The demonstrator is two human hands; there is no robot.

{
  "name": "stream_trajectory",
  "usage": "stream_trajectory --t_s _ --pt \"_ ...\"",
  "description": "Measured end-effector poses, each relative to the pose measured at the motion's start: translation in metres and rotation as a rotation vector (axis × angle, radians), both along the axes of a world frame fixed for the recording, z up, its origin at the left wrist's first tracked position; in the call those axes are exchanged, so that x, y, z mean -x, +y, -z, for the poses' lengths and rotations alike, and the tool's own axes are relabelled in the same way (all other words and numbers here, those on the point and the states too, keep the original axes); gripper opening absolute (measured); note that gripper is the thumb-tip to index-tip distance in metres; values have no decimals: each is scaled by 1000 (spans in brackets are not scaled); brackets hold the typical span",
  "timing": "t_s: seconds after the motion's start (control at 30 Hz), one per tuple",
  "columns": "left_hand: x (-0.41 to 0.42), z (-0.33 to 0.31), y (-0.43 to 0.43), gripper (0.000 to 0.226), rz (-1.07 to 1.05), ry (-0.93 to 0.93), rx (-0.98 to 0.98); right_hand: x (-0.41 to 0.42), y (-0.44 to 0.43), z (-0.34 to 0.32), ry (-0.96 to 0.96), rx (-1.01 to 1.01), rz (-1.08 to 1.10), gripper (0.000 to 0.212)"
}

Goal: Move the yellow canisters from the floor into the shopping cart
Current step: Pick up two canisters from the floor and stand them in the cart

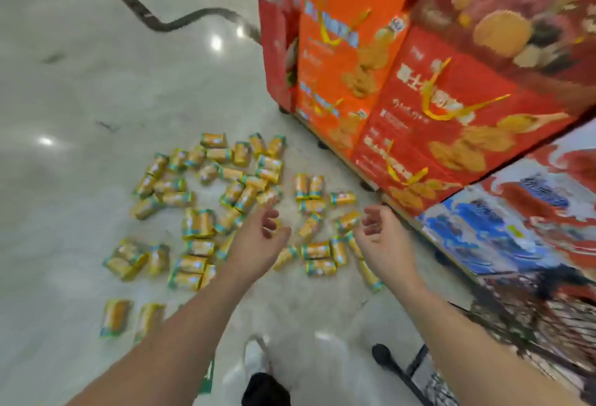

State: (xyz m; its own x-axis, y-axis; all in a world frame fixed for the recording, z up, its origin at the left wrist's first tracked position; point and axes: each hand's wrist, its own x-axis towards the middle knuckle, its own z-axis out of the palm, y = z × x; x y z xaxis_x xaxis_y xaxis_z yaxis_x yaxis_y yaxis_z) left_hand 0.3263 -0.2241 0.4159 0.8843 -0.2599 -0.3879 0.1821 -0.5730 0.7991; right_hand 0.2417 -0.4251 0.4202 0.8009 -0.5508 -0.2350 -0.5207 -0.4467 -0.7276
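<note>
Both bare arms reach out, left hand [263, 233] and right hand [382, 233] with fingers loosely open, empty I think. Yellow canisters [200, 223] lie scattered on floor [80, 99] beside the red cookie-box display [419, 99].

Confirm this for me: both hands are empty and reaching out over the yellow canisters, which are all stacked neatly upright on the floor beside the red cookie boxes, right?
Not quite. The head view shows the yellow canisters scattered on the floor, lying on their sides, not neatly stacked upright. The rest holds: the left hand and right hand are empty and open above them, beside the red cookie boxes.
</note>
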Motion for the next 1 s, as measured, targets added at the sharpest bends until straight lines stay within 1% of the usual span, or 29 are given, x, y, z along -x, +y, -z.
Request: stream_trajectory --t_s 0.07,0.17,0.3,0.37,0.47,0.57,0.63,0.67,0.73,0.8,0.83,0.9,1.0 --pt "-14 53 36 33 28 16 -94 -12 22 50 92 11 -29 36" --pt "-23 152 70 43 143 65 -284 -14 39 144 261 55 -100 35" --pt "-15 302 106 57 380 85 -517 1 42 293 529 152 -281 51" --pt "-12 378 130 62 513 89 -650 4 38 367 619 201 -361 55" --pt "-17 491 158 78 638 62 -840 -6 27 478 688 328 -502 60" --pt "-30 591 166 94 692 12 -942 -21 14 581 699 430 -604 71" --pt "-36 646 171 96 749 -31 -1027 -29 7 636 675 488 -649 81" --pt "-38 666 175 92 787 -42 -1065 -32 3 658 664 522 -669 84" --pt "-39 696 183 76 848 -105 -1117 -35 -1 689 633 587 -672 85" --pt "-41 712 191 61 863 -208 -1115 -35 0 704 577 644 -642 81" --pt "-43 715 193 56 865 -244 -1099 -34 1 707 561 669 -637 79" --pt "-46 713 192 54 868 -268 -1061 -34 2 707 560 682 -645 77" --pt "-42 689 182 63 829 -241 -997 -35 8 688 605 536 -595 76"
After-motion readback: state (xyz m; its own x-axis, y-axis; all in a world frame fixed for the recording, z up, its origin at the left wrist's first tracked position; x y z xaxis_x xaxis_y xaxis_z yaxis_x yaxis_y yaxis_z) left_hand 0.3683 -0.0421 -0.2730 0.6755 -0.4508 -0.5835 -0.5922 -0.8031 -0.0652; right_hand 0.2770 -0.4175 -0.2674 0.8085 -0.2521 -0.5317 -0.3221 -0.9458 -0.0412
